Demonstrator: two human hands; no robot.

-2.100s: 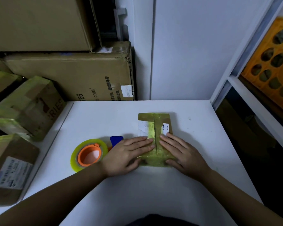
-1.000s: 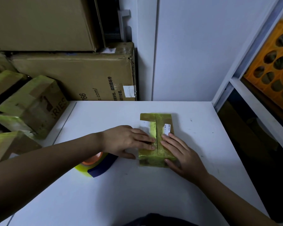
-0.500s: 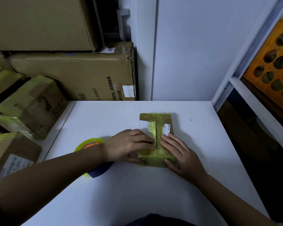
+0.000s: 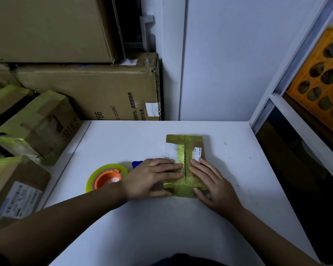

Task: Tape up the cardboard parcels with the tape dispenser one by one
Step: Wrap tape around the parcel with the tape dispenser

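Observation:
A small flat cardboard parcel [image 4: 185, 148], covered in yellowish tape with a seam down its middle, lies on the white table [image 4: 161, 217]. My left hand [image 4: 152, 177] rests flat on the parcel's near left part, fingers together. On the near right part lies my right hand [image 4: 211, 185], its thumb at the front edge. Both palms press down and neither grips anything. The tape dispenser [image 4: 106, 176], a yellowish roll on an orange core with a blue handle, lies flat on the table just left of my left wrist.
Taped parcels [image 4: 33, 123] are stacked at the left beside the table, one with a white label [image 4: 19, 198]. Large cardboard boxes [image 4: 88, 89] stand behind them. A white wall rises at the table's back. An orange crate [image 4: 323, 83] sits on a shelf at the right.
My left forearm has swung back toward me, uncovering the tape dispenser, which now lies flat. Both hands stay pressed on the parcel, which has not moved.

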